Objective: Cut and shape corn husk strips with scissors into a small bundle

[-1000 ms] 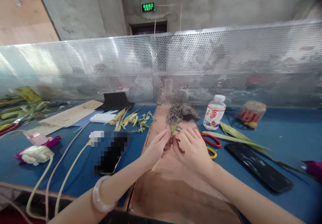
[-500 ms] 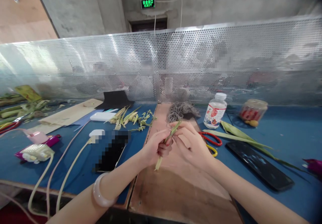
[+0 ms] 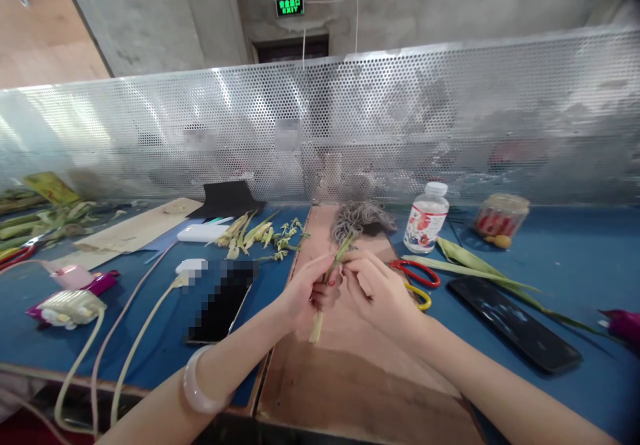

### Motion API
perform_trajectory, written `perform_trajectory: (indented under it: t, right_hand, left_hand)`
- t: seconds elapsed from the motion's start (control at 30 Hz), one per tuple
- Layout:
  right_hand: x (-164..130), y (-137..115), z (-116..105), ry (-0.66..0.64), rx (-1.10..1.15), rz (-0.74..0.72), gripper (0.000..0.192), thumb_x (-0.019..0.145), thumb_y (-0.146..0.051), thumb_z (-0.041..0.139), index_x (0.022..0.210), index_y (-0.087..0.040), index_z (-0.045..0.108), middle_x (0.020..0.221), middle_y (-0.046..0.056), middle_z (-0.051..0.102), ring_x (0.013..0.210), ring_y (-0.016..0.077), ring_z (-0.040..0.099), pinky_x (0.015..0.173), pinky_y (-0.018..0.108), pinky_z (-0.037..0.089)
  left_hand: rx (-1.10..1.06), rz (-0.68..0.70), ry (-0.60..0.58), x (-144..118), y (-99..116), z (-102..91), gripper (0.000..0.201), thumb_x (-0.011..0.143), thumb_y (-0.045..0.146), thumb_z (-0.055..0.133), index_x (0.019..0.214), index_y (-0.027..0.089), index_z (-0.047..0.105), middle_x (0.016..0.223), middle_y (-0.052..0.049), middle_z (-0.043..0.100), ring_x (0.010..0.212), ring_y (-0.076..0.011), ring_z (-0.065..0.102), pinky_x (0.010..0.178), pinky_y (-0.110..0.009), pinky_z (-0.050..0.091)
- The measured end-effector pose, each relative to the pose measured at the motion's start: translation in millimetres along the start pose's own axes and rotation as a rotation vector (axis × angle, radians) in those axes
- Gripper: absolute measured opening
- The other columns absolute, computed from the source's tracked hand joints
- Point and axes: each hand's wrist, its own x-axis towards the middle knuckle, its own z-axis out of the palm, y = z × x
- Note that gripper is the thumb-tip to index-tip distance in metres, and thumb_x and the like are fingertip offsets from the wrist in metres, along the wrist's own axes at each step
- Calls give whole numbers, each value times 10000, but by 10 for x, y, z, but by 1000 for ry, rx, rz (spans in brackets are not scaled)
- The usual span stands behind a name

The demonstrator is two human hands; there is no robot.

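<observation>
Both hands meet over a wooden board [image 3: 350,371] at the middle of a blue worktable [image 3: 575,265]. Her left hand [image 3: 305,293] is closed around a thin green plant stem [image 3: 327,285], its pale cut end poking out below the fist. Her right hand [image 3: 377,291] pinches the stem's upper part between fingertips. A heap of stripped stems and leaves [image 3: 260,235] lies behind to the left, so some pieces look finished; this stem seems mid-way. Long green leaves [image 3: 480,268] wait untouched on the right, beside red scissors [image 3: 417,273], a bottle [image 3: 426,217] and a phone [image 3: 515,325].
</observation>
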Motion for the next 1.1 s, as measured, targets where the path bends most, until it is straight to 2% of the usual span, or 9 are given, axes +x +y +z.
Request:
perform_trajectory:
  t: [0.1, 0.23, 0.37, 0.47, 0.63, 0.77, 0.93, 1.0, 1.1]
  right_hand:
    - [-10, 24, -6, -50, -129, -147, 125, 867, -68, 453, 860, -188, 487, 960, 105, 582, 900, 199, 541, 777, 337, 474]
    - [-19, 47, 3, -49, -271, -217, 135, 861, -53, 440, 895, -158, 518, 962, 129, 589, 923, 225, 523, 807, 365, 475]
    - [2, 45, 4, -7, -394, -274, 157, 844, -38, 430, 857, -140, 548, 913, 134, 615, 861, 230, 515, 781, 375, 482]
    - [15, 46, 3, -23, -452, -266, 139, 834, -49, 457, 810, -138, 561, 879, 124, 629, 798, 225, 509, 744, 376, 482]
    - [11, 32, -7, -1, -437, -242, 99, 830, -73, 486, 824, -125, 570, 866, 117, 634, 800, 226, 513, 720, 357, 475]
    - [6, 14, -16, -7, -404, -201, 99, 825, -74, 487, 800, -142, 555, 846, 106, 630, 783, 220, 514, 709, 350, 466]
    - [6, 17, 12, -34, -334, -160, 101, 831, -73, 487, 807, -145, 553, 861, 99, 633, 834, 220, 534, 777, 367, 461]
    - [5, 15, 15, -14, -315, -152, 107, 834, -67, 487, 812, -143, 560, 859, 95, 640, 839, 215, 533, 787, 365, 457]
    - [-4, 23, -2, 32, -404, -200, 94, 828, -77, 508, 837, -135, 581, 880, 101, 659, 862, 235, 511, 761, 381, 444]
  left_hand:
    - [4, 14, 44, 16, -10, -14, 388, 826, 470, 530, 627, 178, 369, 474, 104, 125, 371, -31, 82, 372, -187, 52]
    - [54, 43, 118, 33, -28, 10, 373, 826, 469, 544, 667, 191, 352, 480, 108, 156, 376, -31, 88, 376, -176, 60]
    - [184, 200, 269, 45, -41, 59, 323, 817, 443, 578, 729, 200, 383, 500, 106, 241, 394, -32, 114, 379, -164, 71]
    - [263, 315, 348, 51, -57, 50, 242, 813, 414, 598, 841, 209, 472, 520, 104, 281, 404, -37, 157, 379, -165, 100]
    - [420, 400, 319, 43, -93, -20, 191, 826, 365, 589, 920, 201, 569, 516, 92, 307, 423, -42, 210, 404, -184, 145]
    - [603, 482, 350, 31, -89, -30, 178, 846, 345, 560, 936, 194, 585, 540, 73, 370, 459, -56, 274, 443, -196, 221]
    - [844, 531, 443, 11, -61, -7, 179, 860, 340, 529, 917, 183, 593, 583, 44, 464, 519, -85, 373, 496, -212, 291]
    - [902, 550, 468, 4, -62, -13, 183, 868, 332, 513, 939, 185, 597, 635, 27, 530, 551, -95, 425, 522, -217, 329]
    - [979, 586, 485, 0, -73, -39, 182, 877, 313, 499, 963, 191, 603, 770, -10, 623, 654, -119, 518, 602, -232, 393]
